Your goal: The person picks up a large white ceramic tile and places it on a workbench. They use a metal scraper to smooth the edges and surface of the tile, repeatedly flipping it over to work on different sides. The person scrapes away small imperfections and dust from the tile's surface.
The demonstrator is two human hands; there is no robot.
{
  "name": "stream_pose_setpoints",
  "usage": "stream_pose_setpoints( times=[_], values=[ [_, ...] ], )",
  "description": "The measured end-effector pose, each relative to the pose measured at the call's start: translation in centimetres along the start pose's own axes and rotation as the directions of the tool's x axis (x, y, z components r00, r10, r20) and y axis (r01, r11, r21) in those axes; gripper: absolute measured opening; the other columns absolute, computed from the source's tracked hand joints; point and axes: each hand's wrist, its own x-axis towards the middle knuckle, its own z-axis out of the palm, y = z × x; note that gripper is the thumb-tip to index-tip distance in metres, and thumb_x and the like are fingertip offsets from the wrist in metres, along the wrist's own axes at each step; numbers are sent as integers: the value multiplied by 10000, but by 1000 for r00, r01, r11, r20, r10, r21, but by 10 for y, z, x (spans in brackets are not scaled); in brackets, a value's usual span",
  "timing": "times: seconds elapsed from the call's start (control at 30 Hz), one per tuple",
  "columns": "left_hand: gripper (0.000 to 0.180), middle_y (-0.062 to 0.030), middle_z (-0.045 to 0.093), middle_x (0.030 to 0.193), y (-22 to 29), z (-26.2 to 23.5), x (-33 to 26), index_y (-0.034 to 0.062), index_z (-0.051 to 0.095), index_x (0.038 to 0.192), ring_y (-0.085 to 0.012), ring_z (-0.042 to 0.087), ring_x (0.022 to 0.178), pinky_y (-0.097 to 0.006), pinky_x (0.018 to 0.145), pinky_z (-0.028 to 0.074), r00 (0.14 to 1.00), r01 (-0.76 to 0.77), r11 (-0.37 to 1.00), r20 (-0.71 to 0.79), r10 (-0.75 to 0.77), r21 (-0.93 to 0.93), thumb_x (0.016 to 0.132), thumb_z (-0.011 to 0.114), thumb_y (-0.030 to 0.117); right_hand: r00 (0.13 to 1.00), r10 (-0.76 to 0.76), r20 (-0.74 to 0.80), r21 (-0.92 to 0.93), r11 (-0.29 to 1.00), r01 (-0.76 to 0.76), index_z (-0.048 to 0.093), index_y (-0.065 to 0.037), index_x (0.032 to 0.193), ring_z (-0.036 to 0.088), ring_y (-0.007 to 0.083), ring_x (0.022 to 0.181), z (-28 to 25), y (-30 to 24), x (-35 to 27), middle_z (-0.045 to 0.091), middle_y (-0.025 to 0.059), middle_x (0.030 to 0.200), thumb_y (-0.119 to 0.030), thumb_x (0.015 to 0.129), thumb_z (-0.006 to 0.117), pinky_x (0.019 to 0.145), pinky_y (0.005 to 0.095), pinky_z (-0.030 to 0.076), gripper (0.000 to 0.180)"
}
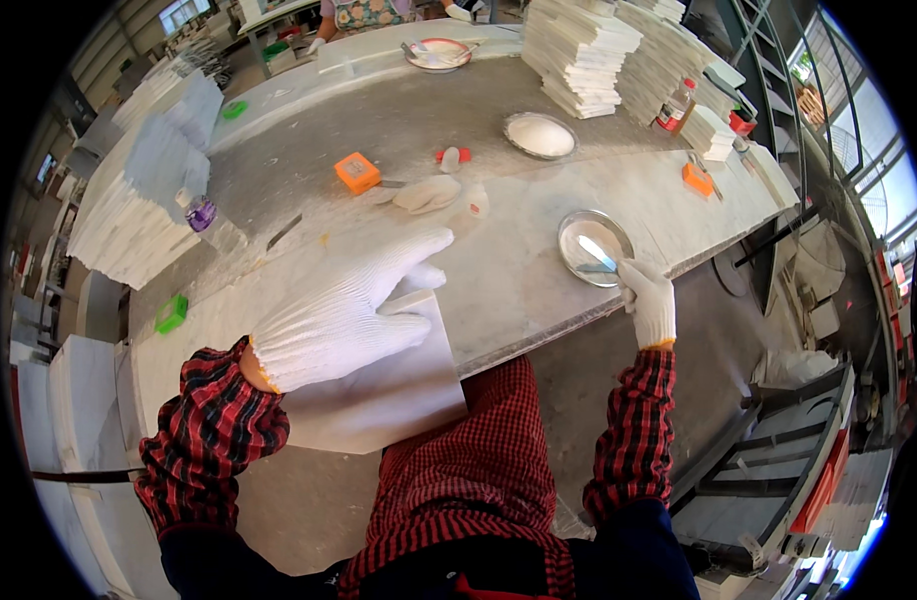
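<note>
My left hand [349, 305], in a white knit glove, is open with its fingers stretched out and apart. It lies over a pale, smooth stone slab [379, 400], which juts past the table's front edge toward my apron. In my right hand [647, 298], also gloved, the fingers are closed round a putty knife [599, 252]. The knife's blade reaches into a round metal dish [569, 262] that holds a pale paste or powder; which one I cannot tell.
The worktable [519, 250] carries a second dish of white powder [541, 135], an orange box-shaped tool [358, 173], a spare glove [427, 194] and a bottle [677, 105]. Stone slabs are stacked left [144, 200] and far right [584, 55]. Another person [369, 15] stands across the table.
</note>
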Motion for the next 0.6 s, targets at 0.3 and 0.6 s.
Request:
stream_pose_setpoints(
  times=[0.3, 0.6],
  values=[
    [594, -132, 722, 1186, -7, 2, 4, 56, 528, 1444, -282, 686, 1073, -378, 951, 519, 990, -136, 991, -40, 136, 12, 882, 713, 122, 985, 7, 171, 25, 1000, -11, 726, 31, 1006, 406, 19, 505, 44, -95, -70, 541, -42, 660, -177, 952, 665, 455, 203, 263, 223],
    [765, -154, 671, 1314, -7, 1, 0, 67, 402, 1557, -247, 647, 1193, -373, 1013, 503, 991, -135, 989, -5, 135, -57, 859, 716, 63, 949, -42, 314, -75, 995, 69, 767, 5, 1004, 458, 24, 561, 79, -139, -105, 569, -41, 695, -153, 921, 666, 494, 204, 318, 205]
  ],
)
